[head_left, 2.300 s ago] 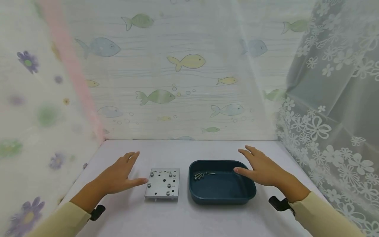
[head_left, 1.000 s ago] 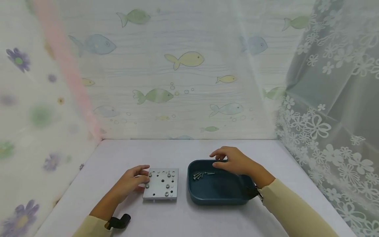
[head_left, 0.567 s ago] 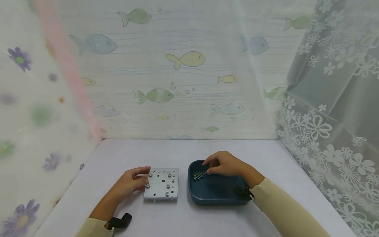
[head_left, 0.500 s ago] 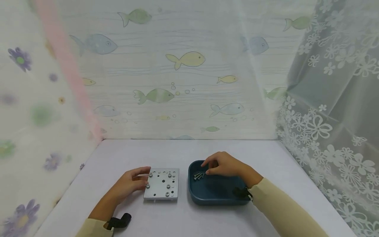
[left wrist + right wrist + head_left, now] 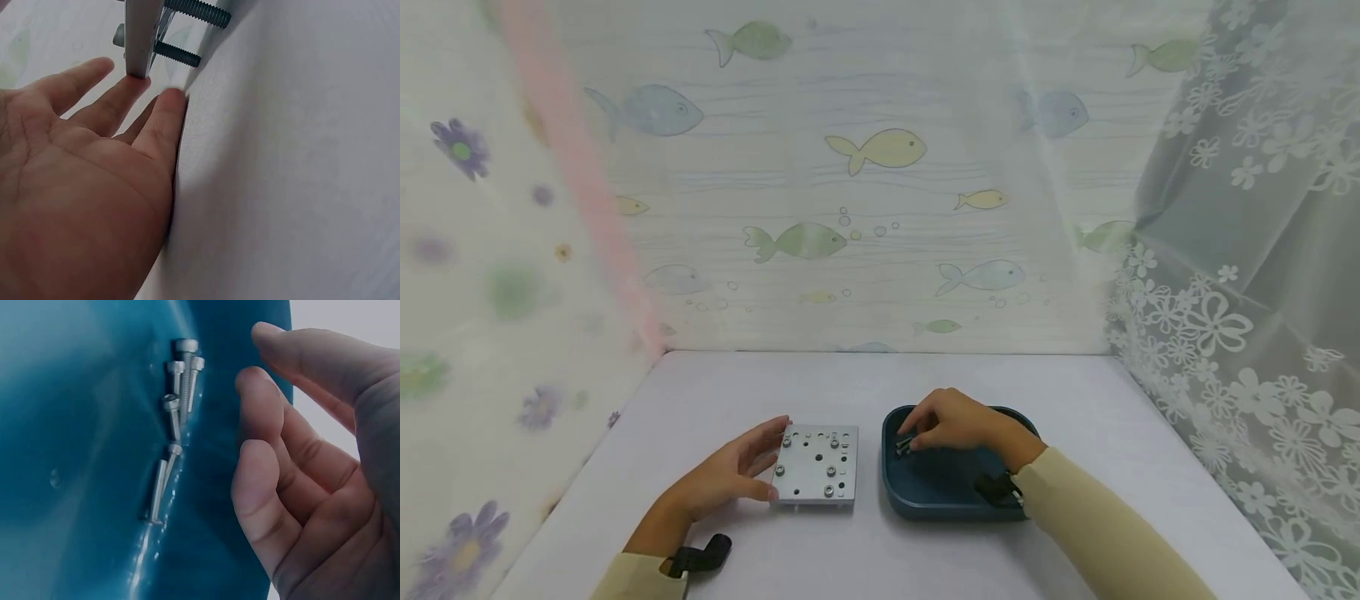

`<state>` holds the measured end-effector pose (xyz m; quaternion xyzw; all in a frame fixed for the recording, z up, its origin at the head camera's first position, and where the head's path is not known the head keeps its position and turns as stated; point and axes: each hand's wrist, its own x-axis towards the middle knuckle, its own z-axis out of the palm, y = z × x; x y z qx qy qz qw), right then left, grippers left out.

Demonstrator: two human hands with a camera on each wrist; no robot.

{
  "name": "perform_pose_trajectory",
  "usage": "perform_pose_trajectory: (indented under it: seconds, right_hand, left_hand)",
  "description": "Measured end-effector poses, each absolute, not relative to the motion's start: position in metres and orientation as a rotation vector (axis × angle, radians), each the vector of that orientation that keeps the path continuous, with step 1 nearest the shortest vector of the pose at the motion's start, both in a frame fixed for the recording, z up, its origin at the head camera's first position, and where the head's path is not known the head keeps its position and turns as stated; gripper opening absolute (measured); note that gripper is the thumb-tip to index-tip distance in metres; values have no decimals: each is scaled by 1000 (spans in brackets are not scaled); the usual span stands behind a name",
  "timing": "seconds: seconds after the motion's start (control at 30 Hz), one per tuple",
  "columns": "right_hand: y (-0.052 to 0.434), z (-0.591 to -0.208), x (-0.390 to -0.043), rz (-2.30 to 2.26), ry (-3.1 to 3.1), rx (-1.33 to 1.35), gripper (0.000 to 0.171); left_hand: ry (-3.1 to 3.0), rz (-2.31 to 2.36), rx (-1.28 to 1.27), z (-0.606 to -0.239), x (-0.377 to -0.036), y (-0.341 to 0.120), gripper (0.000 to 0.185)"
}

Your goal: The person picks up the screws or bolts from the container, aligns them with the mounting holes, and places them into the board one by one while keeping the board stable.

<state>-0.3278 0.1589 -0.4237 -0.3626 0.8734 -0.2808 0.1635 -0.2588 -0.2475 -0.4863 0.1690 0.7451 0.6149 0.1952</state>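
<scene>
A white table [image 5: 865,383] is standing inside patterned curtains [image 5: 880,167], and a person in cream sleeves [image 5: 1097,533] is working at it. On the right a dark blue tray [image 5: 925,492] is lying, and just left of it a grey metal plate [image 5: 817,465] with holes and a few bolts in it. The left hand [image 5: 730,471] is lying flat, its straight fingers [image 5: 119,103] touching the plate's left edge. The right hand [image 5: 951,421] is hovering inside the tray with loosely bent fingers [image 5: 262,400], holding nothing, just beside a small pile of screws [image 5: 175,425] near the tray's far left corner.
</scene>
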Motion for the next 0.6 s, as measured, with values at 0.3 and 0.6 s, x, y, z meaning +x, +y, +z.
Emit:
perform_pose_trajectory:
  seconds: [0.3,0.6]
  right_hand:
    - [148,-431,-331,-766,2439,-955,22]
    - [142,-436,-331,-733,2440,-953,17]
  left_hand:
    - [2152,1660,510,-488,-257,-245,129]
    - [2173,1635,501,-490,-259,-244,129]
